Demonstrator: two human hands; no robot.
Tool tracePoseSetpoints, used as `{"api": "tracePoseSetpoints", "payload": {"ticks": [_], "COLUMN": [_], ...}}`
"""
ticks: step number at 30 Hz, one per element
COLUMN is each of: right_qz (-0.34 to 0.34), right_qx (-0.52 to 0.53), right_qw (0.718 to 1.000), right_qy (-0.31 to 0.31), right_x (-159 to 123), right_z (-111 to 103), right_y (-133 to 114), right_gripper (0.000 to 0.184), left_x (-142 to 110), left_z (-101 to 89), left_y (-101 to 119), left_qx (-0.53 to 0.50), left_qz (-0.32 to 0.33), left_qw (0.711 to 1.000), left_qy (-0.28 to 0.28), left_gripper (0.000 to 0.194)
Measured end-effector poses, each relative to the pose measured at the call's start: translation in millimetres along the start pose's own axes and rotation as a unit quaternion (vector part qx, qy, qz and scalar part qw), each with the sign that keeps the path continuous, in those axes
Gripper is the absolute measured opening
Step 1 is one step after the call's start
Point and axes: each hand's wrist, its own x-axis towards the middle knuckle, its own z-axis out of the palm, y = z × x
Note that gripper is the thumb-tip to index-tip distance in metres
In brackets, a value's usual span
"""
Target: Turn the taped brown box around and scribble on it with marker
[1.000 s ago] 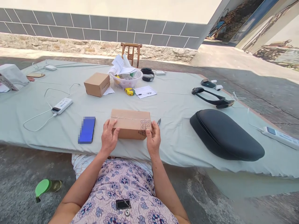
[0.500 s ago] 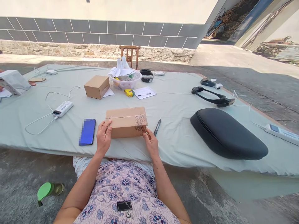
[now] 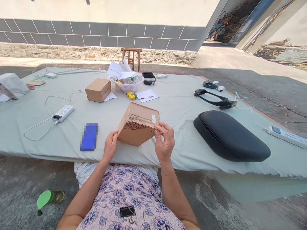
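Note:
A brown cardboard box (image 3: 137, 135) is held tilted above the front of the table, one corner turned toward me. Dark scribbled lines run along its near edge, and a pale patterned patch shows on the face at the right. My left hand (image 3: 111, 145) pinches the box's left corner. With thumb and fingers, my right hand (image 3: 164, 140) grips the right edge. A smartphone (image 3: 89, 136) with a blue screen lies to the left of my left hand. The pen seen earlier is hidden now.
On the cloth-covered table (image 3: 177, 108) are a second cardboard box (image 3: 98, 90), a basket (image 3: 129, 87) of papers, a yellow tape measure (image 3: 131, 96), a white power bank (image 3: 63, 113), a black case (image 3: 231, 135) and a black headset (image 3: 214, 99). A person's hand (image 3: 31, 87) shows at far left.
The box has been turned and tilted up, so its scribbled side now faces me. My right hand has moved up and right with it; my left hand has shifted slightly right.

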Motion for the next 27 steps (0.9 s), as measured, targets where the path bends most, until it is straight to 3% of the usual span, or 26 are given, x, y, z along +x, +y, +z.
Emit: {"api": "tracePoseSetpoints", "payload": {"ticks": [9,13,16,19,27], "right_qz": [-0.067,-0.073,-0.074,-0.065,-0.031], "right_qx": [-0.006,-0.008,0.003,0.004,0.091], "right_qw": [0.997,0.997,0.997,0.997,0.993], "right_qy": [-0.035,-0.037,-0.036,-0.041,-0.063], "right_x": [3,3,2,3,-5], "right_z": [27,32,33,30,30], "right_y": [-11,-14,-13,-11,6], "right_gripper": [0.021,0.02,0.021,0.021,0.025], "left_x": [4,2,5,11,20], "left_z": [-12.7,-16.5,-15.8,-9.2,-1.1], "left_y": [3,35,64,82,79], "left_qx": [0.013,-0.05,-0.032,0.021,0.073], "left_qz": [0.003,0.076,0.172,0.215,0.236], "left_qw": [0.999,0.992,0.981,0.975,0.966], "left_qy": [0.036,0.088,0.079,0.051,0.071], "left_gripper": [0.033,0.048,0.058,0.053,0.041]}}
